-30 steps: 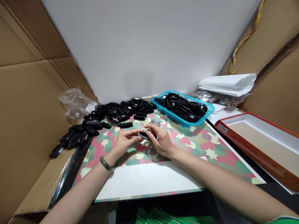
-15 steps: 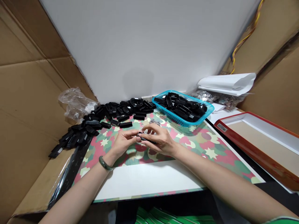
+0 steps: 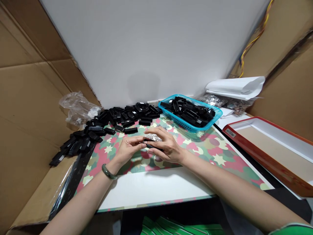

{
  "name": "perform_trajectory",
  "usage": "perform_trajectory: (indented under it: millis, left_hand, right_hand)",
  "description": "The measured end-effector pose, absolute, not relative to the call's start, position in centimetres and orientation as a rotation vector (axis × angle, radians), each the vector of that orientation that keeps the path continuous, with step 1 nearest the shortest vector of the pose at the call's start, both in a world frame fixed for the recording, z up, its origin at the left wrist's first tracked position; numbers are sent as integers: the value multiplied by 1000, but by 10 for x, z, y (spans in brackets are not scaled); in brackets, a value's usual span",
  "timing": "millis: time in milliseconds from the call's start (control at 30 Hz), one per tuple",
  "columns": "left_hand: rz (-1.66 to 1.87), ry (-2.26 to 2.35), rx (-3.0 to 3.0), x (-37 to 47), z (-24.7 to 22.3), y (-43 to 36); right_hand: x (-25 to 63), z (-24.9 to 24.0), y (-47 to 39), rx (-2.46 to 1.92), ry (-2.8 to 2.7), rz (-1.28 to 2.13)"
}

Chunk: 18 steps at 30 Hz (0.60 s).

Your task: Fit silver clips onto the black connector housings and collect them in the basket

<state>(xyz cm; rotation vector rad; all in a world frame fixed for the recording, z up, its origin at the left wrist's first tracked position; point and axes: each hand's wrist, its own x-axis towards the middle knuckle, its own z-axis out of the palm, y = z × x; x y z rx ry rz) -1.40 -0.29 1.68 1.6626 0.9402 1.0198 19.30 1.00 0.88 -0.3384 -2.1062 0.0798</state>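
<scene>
A small black part (image 3: 154,146) is held between both hands above the patterned mat (image 3: 137,164). My left hand (image 3: 128,149) pinches its left end between thumb and fingers. Around its right side, my right hand (image 3: 167,145) grips with the thumb below and fingers on top. Just behind the fingers lies a pile of small silvery pieces (image 3: 154,137), partly hidden by my right hand. Many similar black parts (image 3: 124,115) are heaped at the back and left of the mat.
A blue basket (image 3: 187,126) holds more black parts at the back. Clear plastic (image 3: 77,106) lies at the back left. On the right are a red-edged box lid (image 3: 259,151), bagged small pieces (image 3: 236,105) and white wrapping (image 3: 234,87). Cardboard walls flank both sides.
The fingers of my right hand have lifted and shifted slightly left, leaving more of the silvery pile showing. Both hands still hold the black part. The whole view has shifted slightly.
</scene>
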Motion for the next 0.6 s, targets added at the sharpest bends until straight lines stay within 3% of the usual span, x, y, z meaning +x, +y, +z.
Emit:
perform_trajectory:
  millis: [600]
  left_hand:
    - [1049,999,1477,-20,17,2]
  right_hand:
    - [192,-16,21,-524,-1994,174]
